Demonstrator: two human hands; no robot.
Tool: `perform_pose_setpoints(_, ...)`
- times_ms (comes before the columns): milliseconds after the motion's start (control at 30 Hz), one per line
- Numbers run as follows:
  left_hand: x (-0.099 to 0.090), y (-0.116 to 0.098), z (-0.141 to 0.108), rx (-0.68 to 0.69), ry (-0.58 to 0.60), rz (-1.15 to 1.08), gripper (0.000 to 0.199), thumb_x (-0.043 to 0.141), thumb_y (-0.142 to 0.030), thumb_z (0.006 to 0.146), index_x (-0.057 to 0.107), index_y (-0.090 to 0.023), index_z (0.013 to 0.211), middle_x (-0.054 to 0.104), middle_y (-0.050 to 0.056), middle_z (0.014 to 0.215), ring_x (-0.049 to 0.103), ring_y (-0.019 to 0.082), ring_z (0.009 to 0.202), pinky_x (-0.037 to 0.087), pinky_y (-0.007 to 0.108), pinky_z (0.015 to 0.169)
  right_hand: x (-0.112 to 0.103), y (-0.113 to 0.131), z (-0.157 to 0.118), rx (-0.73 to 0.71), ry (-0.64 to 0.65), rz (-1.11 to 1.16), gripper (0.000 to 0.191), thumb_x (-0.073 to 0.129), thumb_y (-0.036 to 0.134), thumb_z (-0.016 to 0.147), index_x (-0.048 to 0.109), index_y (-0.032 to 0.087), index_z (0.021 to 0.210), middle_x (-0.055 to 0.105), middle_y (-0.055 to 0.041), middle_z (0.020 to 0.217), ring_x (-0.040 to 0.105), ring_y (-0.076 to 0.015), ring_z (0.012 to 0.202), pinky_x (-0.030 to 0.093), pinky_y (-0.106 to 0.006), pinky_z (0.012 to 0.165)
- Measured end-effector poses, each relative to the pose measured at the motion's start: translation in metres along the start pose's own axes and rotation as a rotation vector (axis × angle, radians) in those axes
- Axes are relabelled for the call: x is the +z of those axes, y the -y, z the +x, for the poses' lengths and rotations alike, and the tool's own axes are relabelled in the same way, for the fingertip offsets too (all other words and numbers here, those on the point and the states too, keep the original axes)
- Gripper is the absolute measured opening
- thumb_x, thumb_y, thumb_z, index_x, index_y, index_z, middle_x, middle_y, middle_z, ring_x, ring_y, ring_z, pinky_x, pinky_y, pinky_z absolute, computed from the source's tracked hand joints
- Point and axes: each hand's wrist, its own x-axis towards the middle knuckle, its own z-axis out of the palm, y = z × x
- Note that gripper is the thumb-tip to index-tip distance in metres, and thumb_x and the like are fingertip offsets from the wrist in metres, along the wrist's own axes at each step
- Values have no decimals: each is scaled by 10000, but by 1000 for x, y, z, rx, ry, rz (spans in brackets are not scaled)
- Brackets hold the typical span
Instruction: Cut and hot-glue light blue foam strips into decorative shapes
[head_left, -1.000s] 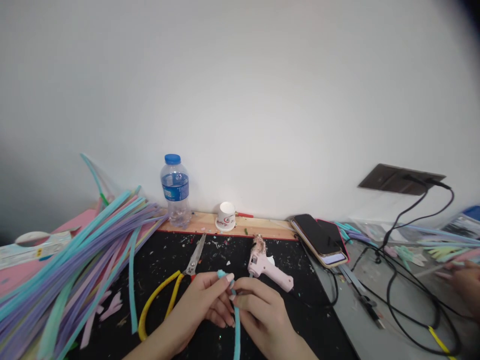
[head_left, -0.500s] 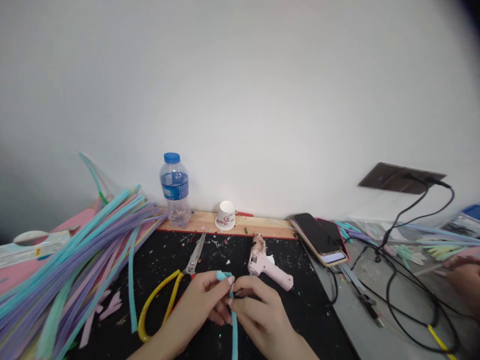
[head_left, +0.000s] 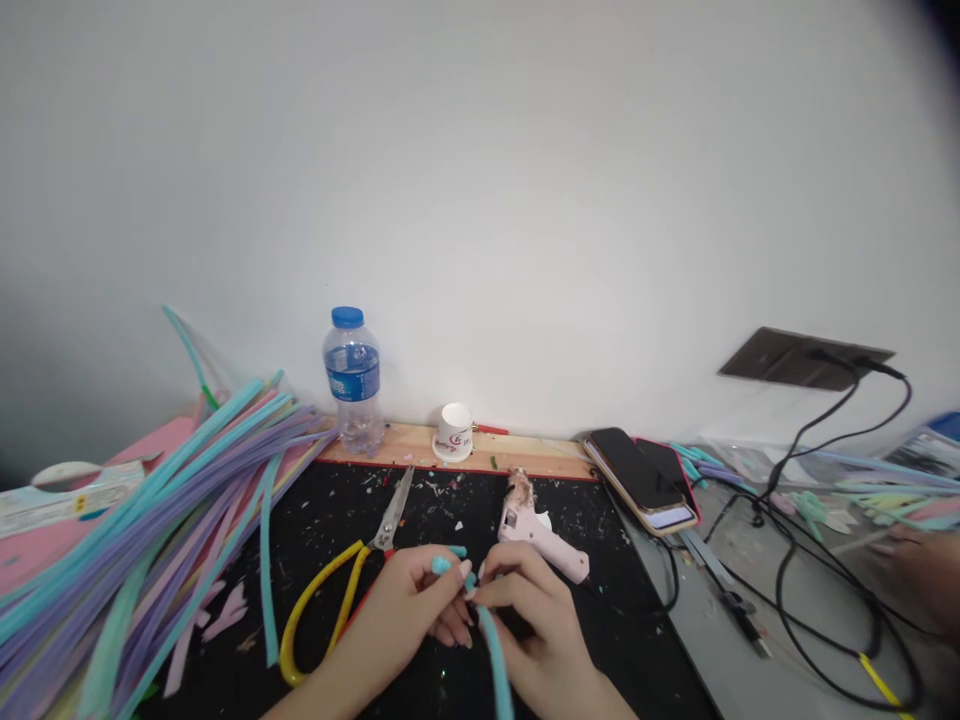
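Note:
A turquoise pipe cleaner (head_left: 495,660) runs between my hands, its upper end bent into a small curl and its long tail hanging toward the bottom edge. My left hand (head_left: 412,605) pinches the curled end between thumb and fingers. Beside it, my right hand (head_left: 529,610) grips the same strip just below the bend with its fingertips. Scissors (head_left: 352,580) with yellow-wrapped handles lie to the left, partly behind my left hand. Behind my right hand rests a pale pink glue gun (head_left: 544,535), its nozzle end crusted brown.
Bundled pastel pipe cleaners (head_left: 172,540) spread over the left side. A water bottle (head_left: 352,385) and paper cup (head_left: 454,432) stand against the wall. At right are phones (head_left: 641,475), black cables (head_left: 784,560) and another person's hand (head_left: 930,565). Scraps litter the black mat (head_left: 622,640).
The hanging tail of the pipe cleaner has swung to the right and now slants. My fingers have shifted slightly around the bend, and more of the curled end shows.

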Motion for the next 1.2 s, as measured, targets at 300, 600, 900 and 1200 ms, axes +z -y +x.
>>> perform_pose_setpoints(300, -3, 2, -9, 236, 134, 141, 307, 504, -331, 853, 576, -122, 640, 586, 0, 556, 588, 118, 475, 466, 208, 496, 10, -16, -6, 559, -121, 349, 139, 523, 260, 819, 484, 178, 713, 432, 46, 590, 387, -81, 464, 285, -191, 402)
perform_pose_setpoints(600, 0, 1, -12, 242, 254, 98, 272, 507, -311, 860, 627, -111, 719, 626, 27, 623, 607, 129, 522, 486, 225, 537, 10, -16, -2, 718, 19, 686, 299, 613, 367, 776, 439, 169, 634, 371, 99, 479, 275, -22, 369, 208, -155, 363)
perform_pose_setpoints(900, -1, 3, -10, 222, 293, -31, 313, 462, -361, 894, 622, -115, 784, 658, 51, 692, 628, 137, 574, 480, 237, 569, 9, -19, -5, 699, -46, 741, 205, 561, 344, 833, 426, 200, 777, 372, 117, 491, 225, -21, 321, 149, -144, 305)
perform_pose_setpoints(1200, -3, 1, -6, 256, 122, -114, 328, 476, -409, 877, 518, -147, 685, 550, -24, 581, 556, 95, 459, 446, 199, 481, -2, -14, -10, 123, -103, 12, 334, 554, 137, 807, 487, 244, 1117, 529, -66, 1028, 534, -160, 803, 461, -224, 579)
